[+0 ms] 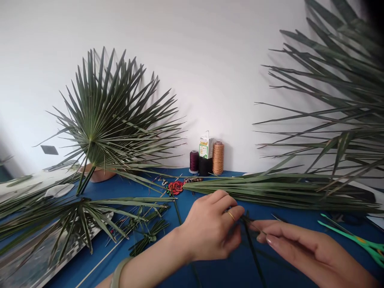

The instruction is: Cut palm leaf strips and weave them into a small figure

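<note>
At far left, frond fan [93, 128]: spread up against the wall, its stems crossing in front of a brown pot [103, 177].
Small leaf pieces [151, 236]: loose cluster on the blue tabletop [222, 276], left of the forearm. Best kept clear of the sleeveless wrist's sweep.
Rose patch [175, 187]: red, just beyond the left hand, at the narrow end of the long leaf bundle [270, 192].
Left hand [210, 230]: fingers curled inward, pinching the leaf strips; exact contact hidden behind the knuckles. Likely the anchor side; a firm, steady pinch near the crossing should serve.
Leaf strips [252, 246]: dark, thin, between both hands; one length slants down toward the near edge. Probably prone to twist or split, so draw evenly, never jerk.
Right hand [312, 246]: thumb and fingertips closed on a fine end of the strips. Light grip, short pulls, I'd judge.
Green-handled scissors [360, 240]: far right, unheld, within easy reach for trimming.
</note>
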Demonstrator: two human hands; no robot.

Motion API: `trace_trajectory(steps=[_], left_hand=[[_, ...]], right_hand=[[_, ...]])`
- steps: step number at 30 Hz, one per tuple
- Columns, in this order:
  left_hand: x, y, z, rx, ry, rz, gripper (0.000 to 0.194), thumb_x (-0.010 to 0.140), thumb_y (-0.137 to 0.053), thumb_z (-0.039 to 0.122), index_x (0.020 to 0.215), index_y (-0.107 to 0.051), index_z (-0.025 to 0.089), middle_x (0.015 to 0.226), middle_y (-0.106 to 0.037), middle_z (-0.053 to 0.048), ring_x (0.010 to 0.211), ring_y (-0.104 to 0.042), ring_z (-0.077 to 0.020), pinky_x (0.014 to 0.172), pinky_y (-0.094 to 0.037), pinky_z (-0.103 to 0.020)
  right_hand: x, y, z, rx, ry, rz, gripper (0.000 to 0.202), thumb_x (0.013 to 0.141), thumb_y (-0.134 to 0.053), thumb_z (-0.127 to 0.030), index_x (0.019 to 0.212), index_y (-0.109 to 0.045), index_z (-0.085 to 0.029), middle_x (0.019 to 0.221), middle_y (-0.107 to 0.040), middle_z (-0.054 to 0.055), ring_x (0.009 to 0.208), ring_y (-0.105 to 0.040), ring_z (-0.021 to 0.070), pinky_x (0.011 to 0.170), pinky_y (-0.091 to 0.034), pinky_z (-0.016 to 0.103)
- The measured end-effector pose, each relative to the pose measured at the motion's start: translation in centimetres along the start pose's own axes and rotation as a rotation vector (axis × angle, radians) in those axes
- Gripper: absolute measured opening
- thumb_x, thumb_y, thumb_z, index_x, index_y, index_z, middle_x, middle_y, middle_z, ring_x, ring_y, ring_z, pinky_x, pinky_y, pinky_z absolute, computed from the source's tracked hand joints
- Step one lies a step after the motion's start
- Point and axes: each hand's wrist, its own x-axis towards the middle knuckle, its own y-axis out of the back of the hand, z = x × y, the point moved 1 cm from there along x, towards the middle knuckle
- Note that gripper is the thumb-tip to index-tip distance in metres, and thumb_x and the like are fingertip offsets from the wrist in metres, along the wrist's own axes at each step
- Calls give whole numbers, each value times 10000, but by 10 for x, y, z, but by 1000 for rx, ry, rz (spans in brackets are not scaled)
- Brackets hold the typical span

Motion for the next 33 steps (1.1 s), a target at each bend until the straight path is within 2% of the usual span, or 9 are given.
trace_trajectory(steps=[4, 8, 10, 13, 15, 17, 25, 31, 33], left_hand=[[2, 8, -3, -164, 91, -65, 236, 822, -512, 256, 986, -643, 148, 852, -649, -60, 782, -525, -167, 667, -476, -286], [1, 6, -7, -277, 155, -69, 217, 857, -504, 248, 963, -674, 166, 792, -677, -58, 739, -541, -156, 660, -463, -274], [2, 5, -7, -425, 299, -78, 179, 817, -570, 257, 892, -697, 157, 745, -686, -60, 718, -566, -158, 652, -457, -268], [4, 3, -5, -723, 616, -129, 153, 757, -640, 303, 779, -704, 166, 728, -695, -48, 691, -598, -157, 635, -447, -255], [5, 2, -4, -979, 802, -186, 190, 731, -659, 349, 756, -689, 163, 697, -690, -35, 658, -603, -147, 639, -446, -250], [6, 1, -4, -1200, 898, -216, 210, 699, -686, 359, 731, -669, 152, 650, -675, -21, 620, -592, -128, 633, -438, -241], [6, -1, -5, -1474, 979, -281, 169, 663, -725, 270, 707, -661, 120, 620, -671, -20, 582, -559, -96, 592, -395, -218], [1, -3, -3, -1581, 972, -451, 189, 622, -752, 220, 771, -675, 133, 722, -700, -29, 656, -602, -104, 611, -419, -209], [1, -4, -2, -1599, 991, -453, 178, 611, -757, 204, 741, -662, 129, 721, -694, -27, 640, -600, -96, 605, -433, -207]], right_hand=[[3, 4, 1, -333, 155, 181, 353, 752, -544, -566, 851, -729, -282, 1207, -615, 41, 1149, -515, 297, 954, -428, 391], [2, 5, -5, -470, 253, 259, 280, 815, -497, -491, 842, -722, -328, 1153, -646, -6, 1061, -584, 274, 877, -497, 370], [1, 7, -9, -510, 286, 305, 252, 827, -492, -447, 860, -718, -340, 1059, -686, -15, 966, -631, 257, 815, -527, 342], [1, 10, -14, -529, 344, 354, 218, 808, -518, -395, 839, -724, -334, 918, -723, -12, 827, -668, 244, 727, -545, 316], [2, 11, -14, -486, 332, 380, 215, 788, -536, -420, 808, -731, -329, 827, -733, -2, 764, -677, 247, 666, -553, 313], [4, 12, -13, -418, 281, 438, 246, 774, -543, -478, 798, -732, -322, 742, -730, 13, 742, -680, 260, 609, -556, 315], [10, 25, -11, -323, 223, 541, 335, 779, -511, -559, 819, -724, -304, 694, -712, 33, 765, -668, 276, 563, -534, 317], [13, 42, -11, -387, 247, 495, 294, 776, -526, -526, 798, -711, -298, 929, -687, 33, 918, -611, 285, 541, -499, 286], [13, 43, -9, -414, 246, 477, 272, 787, -520, -506, 802, -696, -300, 978, -656, 25, 936, -592, 270, 517, -475, 268]])
